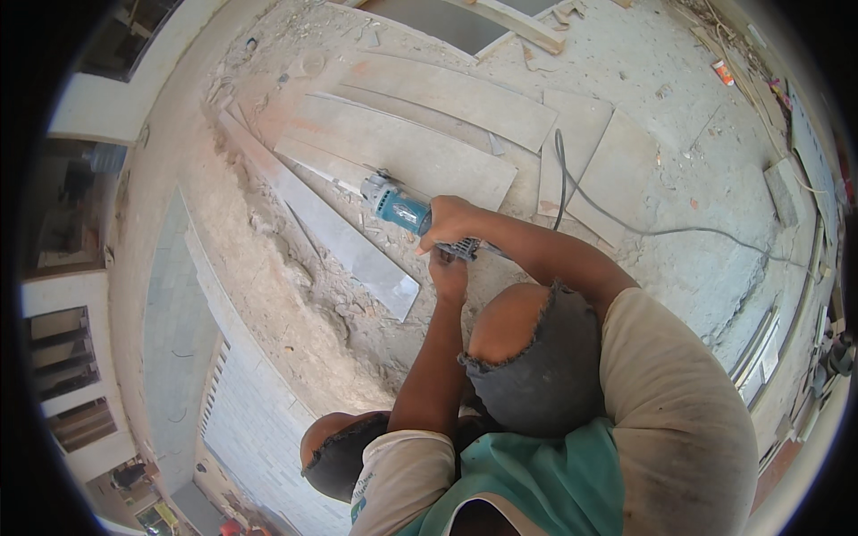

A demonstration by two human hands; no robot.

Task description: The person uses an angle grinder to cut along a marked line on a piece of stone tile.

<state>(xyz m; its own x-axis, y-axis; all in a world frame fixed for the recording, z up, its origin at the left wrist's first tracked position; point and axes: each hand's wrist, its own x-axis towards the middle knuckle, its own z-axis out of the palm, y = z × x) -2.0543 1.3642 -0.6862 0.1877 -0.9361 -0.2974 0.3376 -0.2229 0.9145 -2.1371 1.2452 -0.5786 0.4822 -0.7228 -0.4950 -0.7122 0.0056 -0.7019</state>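
A teal corded angle grinder [399, 207] with a grey metal head lies low over the slabs in the middle of the view. My right hand [450, 220] is wrapped round the back part of its body. Just below, my left hand [448, 262] is closed at the dark rear end, its fingers partly hidden by the tool. The grinder's head is by the edge of a long narrow grey slab [326, 170]; whether its disc touches the slab cannot be made out. Nearer to me, a long strip of slab [357, 255] rests on the rubble.
A black cord [661, 230] loops from the tool toward the right. More flat slabs [456, 94] lie beyond my hands. Left of me runs a broken concrete edge [295, 304], with a tiled surface [255, 402] past it. Boards and debris line the far right. My bent knees are close by.
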